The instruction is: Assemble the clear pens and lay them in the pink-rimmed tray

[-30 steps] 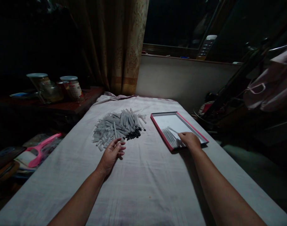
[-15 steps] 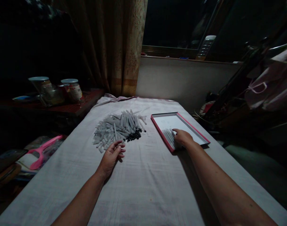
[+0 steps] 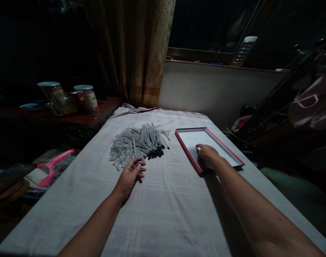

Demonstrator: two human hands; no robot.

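Note:
My left hand (image 3: 132, 175) rests at the near edge of a pile of thin, whitish translucent tubes (image 3: 136, 141) that look like pen parts. Its fingers are loosely curved and apart, with nothing visible in them. Small black caps or plugs (image 3: 156, 152) lie in a cluster at the pile's right side. To the right is a shallow white box lid with red sides (image 3: 188, 159). Inside it, a row of similar thin tubes (image 3: 194, 152) lies along the left part. My right hand (image 3: 207, 152) is over that row, index finger stretched out; its other fingers are mostly hidden.
A pale checked cloth (image 3: 157, 210) covers the table. Lidded jars (image 3: 89, 100) stand on a dark red side table (image 3: 106, 109) at the left. Below it lies a pink plastic item (image 3: 54, 166). Behind are a curtain (image 3: 152, 71) and a sill with a clear bottle (image 3: 243, 51).
The whole view has shifted slightly, so things appear a little farther right. My left hand stays by the pile. My right hand remains over the tubes in the lid, with little visible movement.

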